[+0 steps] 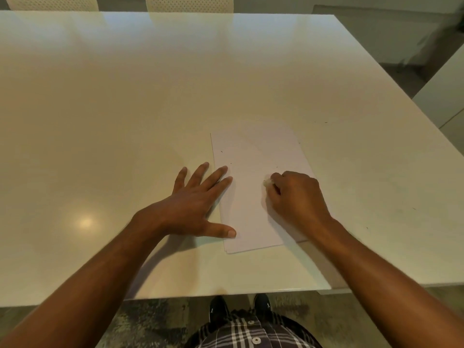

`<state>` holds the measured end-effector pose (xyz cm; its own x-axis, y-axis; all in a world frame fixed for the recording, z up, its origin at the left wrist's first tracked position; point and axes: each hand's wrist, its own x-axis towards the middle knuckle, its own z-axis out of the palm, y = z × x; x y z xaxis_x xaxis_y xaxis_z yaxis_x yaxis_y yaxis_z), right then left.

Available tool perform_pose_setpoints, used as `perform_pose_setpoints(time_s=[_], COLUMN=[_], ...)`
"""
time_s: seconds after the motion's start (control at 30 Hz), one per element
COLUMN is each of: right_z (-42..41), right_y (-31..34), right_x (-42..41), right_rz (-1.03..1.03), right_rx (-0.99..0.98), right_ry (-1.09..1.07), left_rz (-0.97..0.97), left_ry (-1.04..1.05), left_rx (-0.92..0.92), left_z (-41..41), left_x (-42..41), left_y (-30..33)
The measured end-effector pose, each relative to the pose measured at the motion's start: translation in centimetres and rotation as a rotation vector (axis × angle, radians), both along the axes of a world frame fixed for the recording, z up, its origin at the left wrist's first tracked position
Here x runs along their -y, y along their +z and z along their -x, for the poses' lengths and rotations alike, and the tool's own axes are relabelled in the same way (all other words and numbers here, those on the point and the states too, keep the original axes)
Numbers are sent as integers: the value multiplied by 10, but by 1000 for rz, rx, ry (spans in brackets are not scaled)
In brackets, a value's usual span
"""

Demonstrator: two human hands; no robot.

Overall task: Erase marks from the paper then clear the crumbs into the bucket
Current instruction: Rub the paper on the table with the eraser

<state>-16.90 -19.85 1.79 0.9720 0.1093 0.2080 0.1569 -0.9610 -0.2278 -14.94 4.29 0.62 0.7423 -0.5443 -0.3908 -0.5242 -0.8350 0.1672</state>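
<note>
A white sheet of paper [253,156] lies on the table near its front edge. My left hand [195,204] lies flat with fingers spread, its fingertips and thumb pressing the paper's left edge. My right hand [298,197] is curled over the paper's right half and pinches a small white eraser [268,182], whose tip touches the sheet. Tiny dark crumbs [222,151] dot the paper and the table to the right of it. No bucket is in view.
The wide glossy white table [125,96] fills the view, with its front edge just below my forearms. Two perforated chair backs [188,2] stand at the far side. A pale cabinet [444,91] sits to the right of the table.
</note>
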Motion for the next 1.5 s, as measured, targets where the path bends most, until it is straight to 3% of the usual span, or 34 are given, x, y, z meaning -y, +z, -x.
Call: perform_pose_setpoints(time_s=[0.07,0.2,0.37,0.53,0.6,0.73,0.9,1.1,1.27,1.43,1.5], right_z=[13,60,19,72,65,32,75,34,66,8,16], right_y=[2,6,1,-1,0,-2,-3,-4,-7,-8,-5], right_x=[-14,-39,13,-36,-23,23,-31,30,-20,37,24], right_rz=[-8,-84,-9,-75,-63,-23,-59,0,-44,-10,-9], right_rx=[24,-148,62,-79,-101,62,-46,60,-28,93,96], right_ry=[84,351,-76,246,175,-174,114,-222,130,-191,-112], left_rz=[5,-6,-15,-27,-27,-26,-40,-36,-37,-47,-40], left_ry=[0,-9,-8,-6,-6,-8,-16,-14,-10,-13,-10], left_rx=[-5,-3,6,5,5,11,13,11,15,14,19], left_z=[0,0,1,-1,-2,-2,-4,-4,-4,-4,-5], left_x=[0,0,0,1,1,0,0,0,-1,-1,-1], left_y=[0,0,2,-1,-2,-2,-5,-3,-6,-5,-6])
